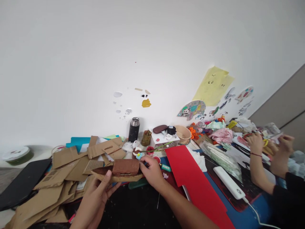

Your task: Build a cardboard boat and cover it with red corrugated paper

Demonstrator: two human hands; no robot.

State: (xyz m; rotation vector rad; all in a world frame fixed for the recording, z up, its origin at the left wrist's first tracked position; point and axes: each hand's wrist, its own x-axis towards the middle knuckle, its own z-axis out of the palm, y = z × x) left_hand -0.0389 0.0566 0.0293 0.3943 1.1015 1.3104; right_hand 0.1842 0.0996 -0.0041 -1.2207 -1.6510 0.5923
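A small model boat (125,167) with a brown arched cover and a cardboard-coloured hull is held above the black mat. Around its left part, from below and in front, is my left hand (98,195), thumb on the near side. My right hand (152,171) has its fingers bent at the boat's right end, beside the cover; whether they pinch something small there is too small to tell. Just behind the boat is a light-blue flower (138,155) with a yellow centre, on a green stem.
Cardboard pieces (57,178) pile at the left. A black flask (134,129) stands by the wall. Red sheets (195,184) lie at the right, near a white power strip (228,182). Another person's hands (257,152) work at the far right.
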